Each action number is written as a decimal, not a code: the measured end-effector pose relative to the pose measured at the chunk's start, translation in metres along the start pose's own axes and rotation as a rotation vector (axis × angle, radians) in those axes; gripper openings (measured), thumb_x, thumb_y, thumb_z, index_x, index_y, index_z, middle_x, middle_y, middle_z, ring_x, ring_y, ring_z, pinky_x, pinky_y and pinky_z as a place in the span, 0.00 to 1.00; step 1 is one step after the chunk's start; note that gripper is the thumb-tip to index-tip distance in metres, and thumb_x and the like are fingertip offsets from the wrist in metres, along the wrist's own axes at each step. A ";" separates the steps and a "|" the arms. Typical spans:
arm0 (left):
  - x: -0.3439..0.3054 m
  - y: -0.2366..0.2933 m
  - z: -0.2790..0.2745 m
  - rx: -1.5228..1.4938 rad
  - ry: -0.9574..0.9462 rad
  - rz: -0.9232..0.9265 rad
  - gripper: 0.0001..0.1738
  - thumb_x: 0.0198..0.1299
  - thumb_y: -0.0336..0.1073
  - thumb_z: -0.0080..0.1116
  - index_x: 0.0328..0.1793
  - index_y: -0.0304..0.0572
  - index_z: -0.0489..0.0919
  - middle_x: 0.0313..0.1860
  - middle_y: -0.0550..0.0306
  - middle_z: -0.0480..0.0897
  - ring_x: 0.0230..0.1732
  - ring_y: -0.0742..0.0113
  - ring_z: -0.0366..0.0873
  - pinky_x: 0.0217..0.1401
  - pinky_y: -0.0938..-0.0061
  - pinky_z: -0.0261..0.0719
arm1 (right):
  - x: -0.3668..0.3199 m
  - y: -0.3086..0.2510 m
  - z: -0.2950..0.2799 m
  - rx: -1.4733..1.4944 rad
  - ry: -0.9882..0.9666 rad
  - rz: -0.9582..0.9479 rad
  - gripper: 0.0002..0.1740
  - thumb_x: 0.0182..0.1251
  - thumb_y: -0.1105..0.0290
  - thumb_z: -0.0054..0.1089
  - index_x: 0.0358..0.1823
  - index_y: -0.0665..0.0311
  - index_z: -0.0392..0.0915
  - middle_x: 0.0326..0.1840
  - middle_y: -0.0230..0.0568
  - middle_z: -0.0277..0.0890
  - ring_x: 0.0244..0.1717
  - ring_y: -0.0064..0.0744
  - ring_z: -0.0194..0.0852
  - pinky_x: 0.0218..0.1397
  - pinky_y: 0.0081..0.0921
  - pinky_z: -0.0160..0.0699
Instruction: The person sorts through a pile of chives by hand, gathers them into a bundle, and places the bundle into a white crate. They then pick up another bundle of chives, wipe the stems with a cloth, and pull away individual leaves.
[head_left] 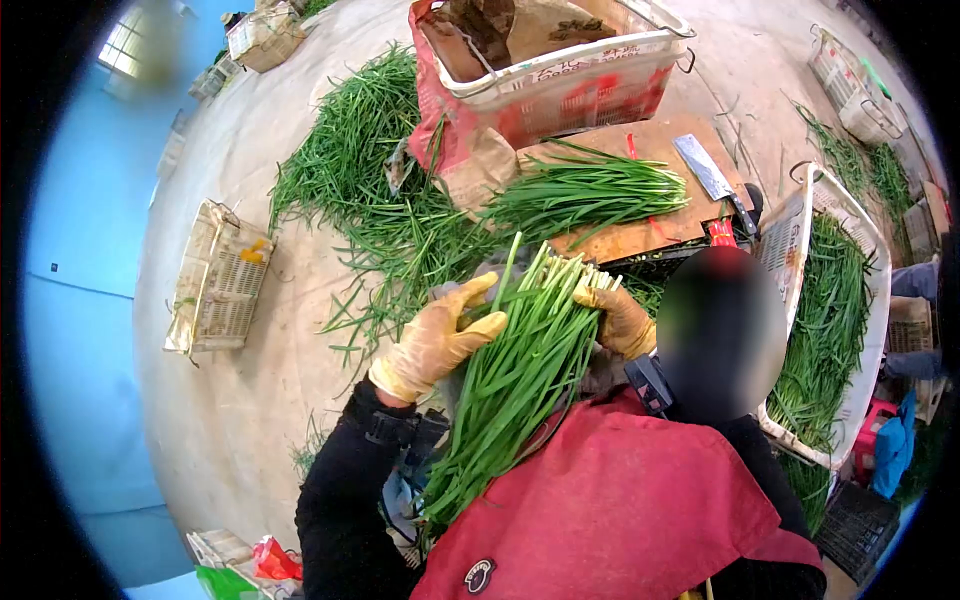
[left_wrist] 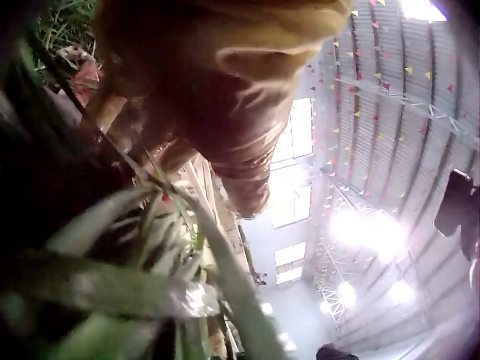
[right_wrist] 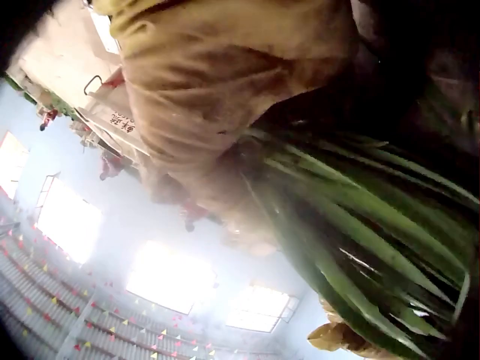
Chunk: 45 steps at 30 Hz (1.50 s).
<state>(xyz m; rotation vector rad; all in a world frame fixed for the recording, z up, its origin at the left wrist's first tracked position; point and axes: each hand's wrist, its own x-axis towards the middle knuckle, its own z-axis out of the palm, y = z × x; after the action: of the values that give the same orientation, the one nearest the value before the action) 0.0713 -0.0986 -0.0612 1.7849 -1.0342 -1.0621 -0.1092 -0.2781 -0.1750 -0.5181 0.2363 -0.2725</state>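
A thick bundle of garlic chives [head_left: 530, 350] slants over the person's lap, its pale cut ends up and its green leaves hanging toward the lower left. The right hand [head_left: 618, 318], in a yellowish glove, grips the bundle's right side near the cut ends; in the right wrist view, leaves [right_wrist: 352, 225] run out from under that glove [right_wrist: 225, 97]. At the bundle's left edge is the gloved left hand [head_left: 435, 340], its thumb and forefinger spread apart, close to one stalk that sticks up above the others. In the left wrist view, blurred leaves [left_wrist: 225, 277] cross below the glove [left_wrist: 217, 90].
Ahead, a wooden board [head_left: 590, 235] carries more chives [head_left: 600, 190] and a cleaver [head_left: 705, 170]. A crate [head_left: 570, 95] stands behind it. Loose chives [head_left: 350, 150] are heaped on the floor at left. On the right is a white crate [head_left: 785, 250] of chives; another crate [head_left: 220, 280] stands left.
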 end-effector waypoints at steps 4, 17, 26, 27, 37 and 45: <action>0.007 0.011 0.015 0.306 -0.015 0.177 0.43 0.61 0.49 0.68 0.74 0.29 0.65 0.65 0.40 0.77 0.68 0.59 0.74 0.71 0.71 0.68 | 0.001 -0.004 0.009 0.049 0.032 0.023 0.29 0.64 0.61 0.66 0.65 0.63 0.73 0.58 0.38 0.80 0.57 0.33 0.79 0.63 0.33 0.78; -0.003 0.004 0.049 -0.318 0.014 0.093 0.44 0.59 0.32 0.69 0.78 0.30 0.58 0.71 0.53 0.70 0.71 0.67 0.66 0.76 0.71 0.61 | -0.007 -0.018 0.027 0.064 -0.148 0.066 0.40 0.60 0.59 0.62 0.73 0.67 0.64 0.65 0.50 0.74 0.62 0.40 0.77 0.69 0.36 0.73; -0.020 0.012 0.047 -0.683 -0.534 -0.272 0.43 0.58 0.32 0.67 0.79 0.39 0.59 0.72 0.57 0.70 0.70 0.70 0.67 0.73 0.72 0.63 | -0.034 -0.019 0.028 0.220 -0.189 0.022 0.39 0.56 0.64 0.59 0.71 0.69 0.66 0.62 0.53 0.77 0.57 0.46 0.80 0.65 0.42 0.77; -0.022 0.011 0.054 -0.734 -0.528 -0.324 0.42 0.58 0.32 0.66 0.79 0.39 0.61 0.71 0.57 0.71 0.69 0.70 0.68 0.73 0.73 0.64 | -0.037 -0.020 0.027 0.197 -0.149 0.013 0.39 0.56 0.64 0.59 0.71 0.69 0.66 0.63 0.53 0.76 0.57 0.45 0.80 0.64 0.41 0.77; -0.026 0.030 0.083 -0.802 -0.372 -0.270 0.37 0.62 0.34 0.62 0.77 0.38 0.63 0.69 0.55 0.74 0.67 0.67 0.71 0.71 0.72 0.67 | -0.064 -0.108 0.049 -1.183 -0.026 -0.485 0.20 0.69 0.61 0.62 0.59 0.62 0.79 0.50 0.37 0.82 0.48 0.30 0.77 0.52 0.27 0.75; -0.027 0.011 0.092 -1.051 -0.312 -0.263 0.30 0.69 0.41 0.57 0.75 0.38 0.65 0.63 0.56 0.78 0.61 0.70 0.76 0.66 0.73 0.72 | -0.053 -0.073 0.066 -1.923 -0.131 -0.420 0.10 0.59 0.70 0.63 0.43 0.56 0.83 0.41 0.40 0.80 0.47 0.48 0.76 0.50 0.38 0.75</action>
<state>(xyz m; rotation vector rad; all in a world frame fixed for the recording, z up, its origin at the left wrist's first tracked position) -0.0248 -0.0981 -0.0743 0.9045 -0.2523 -1.6676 -0.1541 -0.2928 -0.0736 -2.4994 0.1997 -0.3556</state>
